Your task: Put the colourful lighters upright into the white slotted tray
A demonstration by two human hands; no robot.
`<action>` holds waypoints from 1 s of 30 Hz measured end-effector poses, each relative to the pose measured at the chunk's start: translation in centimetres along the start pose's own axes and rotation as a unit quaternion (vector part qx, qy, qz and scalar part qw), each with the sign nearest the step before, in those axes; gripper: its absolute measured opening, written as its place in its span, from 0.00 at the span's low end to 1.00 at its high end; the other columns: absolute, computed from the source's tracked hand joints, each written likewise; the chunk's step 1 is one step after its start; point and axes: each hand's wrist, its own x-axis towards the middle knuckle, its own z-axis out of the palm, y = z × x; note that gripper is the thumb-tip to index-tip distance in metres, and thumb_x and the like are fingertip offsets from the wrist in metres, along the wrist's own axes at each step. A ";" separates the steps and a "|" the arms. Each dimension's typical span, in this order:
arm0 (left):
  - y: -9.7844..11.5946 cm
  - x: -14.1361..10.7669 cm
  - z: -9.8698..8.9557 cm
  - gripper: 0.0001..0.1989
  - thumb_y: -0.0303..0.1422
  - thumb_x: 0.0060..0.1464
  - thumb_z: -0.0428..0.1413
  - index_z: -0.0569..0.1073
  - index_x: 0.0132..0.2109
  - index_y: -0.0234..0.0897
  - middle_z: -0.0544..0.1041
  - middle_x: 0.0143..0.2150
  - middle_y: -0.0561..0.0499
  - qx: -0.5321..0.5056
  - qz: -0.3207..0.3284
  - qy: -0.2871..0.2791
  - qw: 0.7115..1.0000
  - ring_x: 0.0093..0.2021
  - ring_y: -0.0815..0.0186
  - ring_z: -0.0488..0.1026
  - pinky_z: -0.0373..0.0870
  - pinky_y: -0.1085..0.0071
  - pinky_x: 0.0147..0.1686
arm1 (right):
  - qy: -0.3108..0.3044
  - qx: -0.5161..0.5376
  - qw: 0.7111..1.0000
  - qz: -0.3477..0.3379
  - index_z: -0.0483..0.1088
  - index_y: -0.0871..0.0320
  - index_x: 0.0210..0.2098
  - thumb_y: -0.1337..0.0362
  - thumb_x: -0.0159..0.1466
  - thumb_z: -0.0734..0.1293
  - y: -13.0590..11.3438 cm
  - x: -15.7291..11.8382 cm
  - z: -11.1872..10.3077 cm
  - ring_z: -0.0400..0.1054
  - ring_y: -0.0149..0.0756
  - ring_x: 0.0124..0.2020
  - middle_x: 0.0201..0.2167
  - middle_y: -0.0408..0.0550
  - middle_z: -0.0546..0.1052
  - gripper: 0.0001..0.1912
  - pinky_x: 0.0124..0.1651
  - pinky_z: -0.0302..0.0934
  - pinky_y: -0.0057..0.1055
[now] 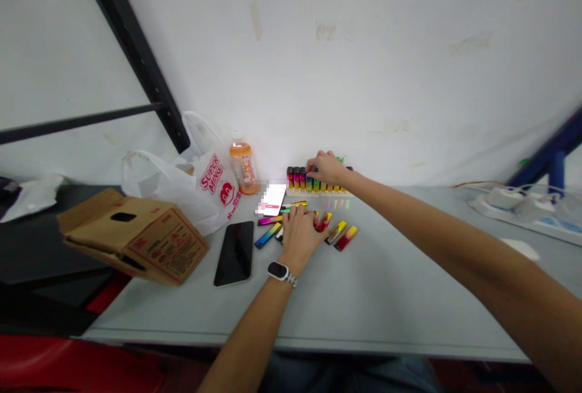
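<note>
My right hand is at the back of the table, its fingers pinched at the top of a lighter in an upright row. These lighters have black tops and rainbow-coloured bodies, and stand in a white holder. My fingers and wrist cover part of the row. Nearer to me, my left hand arches over loose lighters, fingers apart. A red-and-yellow lighter lies by its thumb and index finger. Other lighters, such as a blue one and a red-yellow one, lie on either side.
Left of my hands lie a dark phone and a lit phone. An orange-labelled bottle, a white plastic bag and an open cardboard box stand further left. A power strip with cables is at right.
</note>
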 end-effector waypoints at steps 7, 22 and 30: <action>0.2 0.0 0.5 0.12 0.44 0.52 0.61 0.79 0.34 0.39 0.75 0.43 0.42 0.009 0.000 -0.007 1.000 0.51 0.49 0.67 0.58 0.53 0.50 | 0.003 0.012 1.000 0.000 0.79 0.58 0.41 0.64 0.64 0.67 0.0 -0.2 0.0 0.66 0.47 0.48 0.38 0.52 0.81 0.09 0.51 0.52 0.41; -1.3 1.1 1.0 0.08 0.36 0.52 0.64 0.78 0.37 0.36 0.75 0.37 0.47 -0.209 -0.020 0.107 0.972 0.42 0.60 0.72 0.67 0.65 0.43 | 0.070 -0.047 0.996 0.018 0.76 0.56 0.52 0.58 0.65 0.66 -1.1 -2.9 1.4 0.57 0.54 0.53 0.49 0.60 0.68 0.18 0.54 0.53 0.47; -0.4 1.7 1.1 0.12 0.40 0.50 0.64 0.78 0.37 0.35 0.75 0.36 0.49 -0.515 -0.061 0.158 0.840 0.33 0.68 0.72 0.70 0.71 0.34 | 0.271 0.192 0.940 0.080 0.72 0.57 0.51 0.56 0.68 0.62 -3.3 -9.0 2.2 0.63 0.45 0.49 0.45 0.54 0.70 0.17 0.56 0.57 0.42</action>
